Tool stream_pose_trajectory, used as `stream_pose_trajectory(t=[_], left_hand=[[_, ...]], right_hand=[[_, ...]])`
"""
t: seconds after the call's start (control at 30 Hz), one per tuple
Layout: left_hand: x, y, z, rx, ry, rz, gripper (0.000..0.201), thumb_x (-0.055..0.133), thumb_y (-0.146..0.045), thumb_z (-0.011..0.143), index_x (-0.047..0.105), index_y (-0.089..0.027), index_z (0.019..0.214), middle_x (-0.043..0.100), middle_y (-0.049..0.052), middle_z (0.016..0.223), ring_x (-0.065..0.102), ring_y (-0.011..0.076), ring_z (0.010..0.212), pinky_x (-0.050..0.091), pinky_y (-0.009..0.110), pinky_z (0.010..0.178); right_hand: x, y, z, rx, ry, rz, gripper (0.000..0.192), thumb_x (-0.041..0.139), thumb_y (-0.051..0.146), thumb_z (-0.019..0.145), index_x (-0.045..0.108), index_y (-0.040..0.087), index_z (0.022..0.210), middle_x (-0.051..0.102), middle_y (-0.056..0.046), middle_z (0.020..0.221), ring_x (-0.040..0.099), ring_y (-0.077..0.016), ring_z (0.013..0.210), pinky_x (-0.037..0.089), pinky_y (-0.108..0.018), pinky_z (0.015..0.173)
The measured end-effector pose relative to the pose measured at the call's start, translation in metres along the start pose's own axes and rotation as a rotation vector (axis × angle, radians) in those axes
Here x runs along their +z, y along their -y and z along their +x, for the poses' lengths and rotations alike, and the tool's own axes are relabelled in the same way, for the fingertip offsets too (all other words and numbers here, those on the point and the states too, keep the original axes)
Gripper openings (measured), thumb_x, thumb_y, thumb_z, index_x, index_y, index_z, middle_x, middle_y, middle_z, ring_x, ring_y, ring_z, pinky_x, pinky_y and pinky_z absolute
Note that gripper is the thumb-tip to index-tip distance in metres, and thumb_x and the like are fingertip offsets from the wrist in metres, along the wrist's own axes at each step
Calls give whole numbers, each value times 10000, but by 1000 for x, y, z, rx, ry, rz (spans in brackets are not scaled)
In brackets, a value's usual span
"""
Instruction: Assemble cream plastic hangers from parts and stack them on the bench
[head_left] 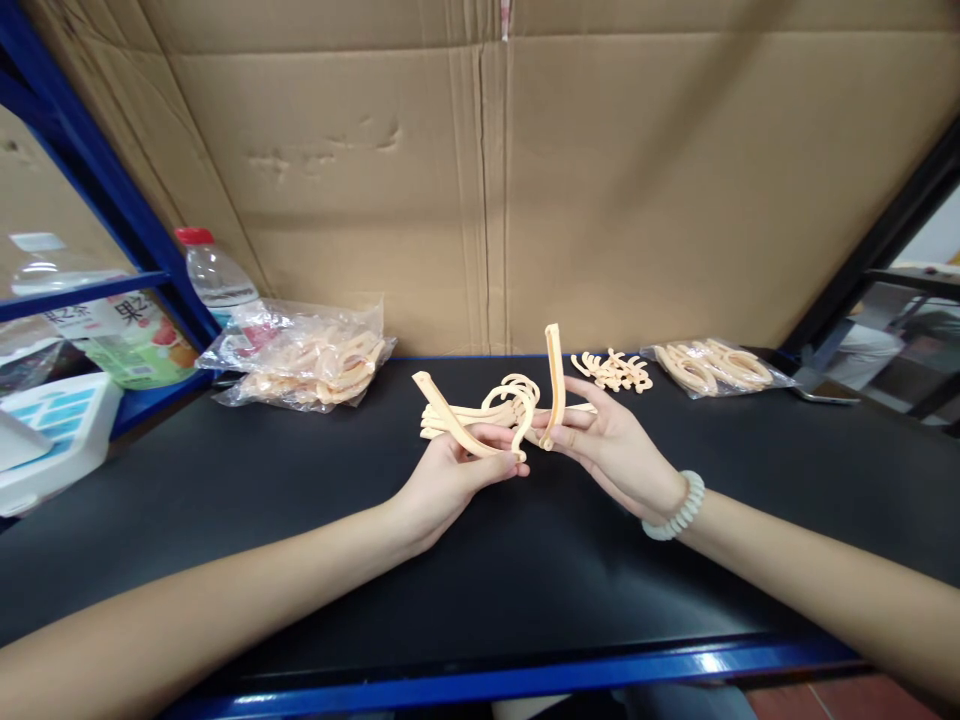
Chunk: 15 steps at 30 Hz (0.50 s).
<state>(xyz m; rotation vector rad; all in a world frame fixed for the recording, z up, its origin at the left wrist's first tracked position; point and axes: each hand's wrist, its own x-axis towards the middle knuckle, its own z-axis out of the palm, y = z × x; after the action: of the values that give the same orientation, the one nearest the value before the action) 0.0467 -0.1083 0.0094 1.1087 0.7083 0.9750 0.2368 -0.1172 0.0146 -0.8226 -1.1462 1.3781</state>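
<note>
My left hand (450, 475) is closed around a cream hook-shaped plastic piece (444, 408). Its straight end points up and left, and its curved end bends round near my fingertips. In my right hand (622, 450) a second cream plastic piece (556, 375) is pinched near its lower end; it stands nearly upright, with a groove along its length. The two held pieces are close together but appear apart. Just behind my hands lies a small pile of similar hooked pieces (517, 392), partly hidden by my fingers. A beaded bracelet (679, 510) circles my right wrist.
Small branched cream parts (613, 370) lie at the back right of the black table (480, 580). Beside them is a clear bag of curved pieces (709, 367). More bagged pieces (319, 360) and a red-capped bottle (214, 268) stand back left. A cardboard wall (360, 180) closes the back.
</note>
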Motion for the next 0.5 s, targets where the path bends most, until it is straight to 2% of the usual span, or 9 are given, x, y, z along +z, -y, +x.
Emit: stream_pose_trajectory(t=[0.1,0.17,0.27,0.37,0.5], left_hand=[[-1,1,1,6,11,25,205,811,-158,656,655,-119,783,681,16,756,684,152,734,524,273,790],[-1,1,2,2,31,37,202,809,-168,662,643,-124,770,679,16,757,682,149,740,521,265,777],[-2,2,4,-12,80,60,205,806,-191,669,636,-132,768,676,18,778,683,153,741,522,278,771],[-4,0,5,-60,128,77,217,811,-214,663,643,-127,770,681,37,808,683,161,744,524,303,784],[-5,-1,4,-98,188,96,239,822,-225,639,651,-114,763,687,60,803,679,170,715,529,315,754]], right_hand=[[0,-3,0,14,37,-37,333,783,265,682,620,177,958,692,-60,938,651,-203,930,513,-393,890],[1,-5,-1,6,41,-41,255,780,272,687,648,175,882,675,-50,974,645,-181,916,531,-357,859],[-1,-6,0,11,53,-80,240,772,295,695,668,178,877,665,-43,970,639,-165,875,537,-346,832],[-2,-6,0,28,140,-173,268,745,330,727,675,175,934,679,-49,899,637,-171,838,532,-344,795],[-2,-6,0,43,251,-256,239,694,327,782,674,181,971,689,-48,911,640,-165,828,524,-312,745]])
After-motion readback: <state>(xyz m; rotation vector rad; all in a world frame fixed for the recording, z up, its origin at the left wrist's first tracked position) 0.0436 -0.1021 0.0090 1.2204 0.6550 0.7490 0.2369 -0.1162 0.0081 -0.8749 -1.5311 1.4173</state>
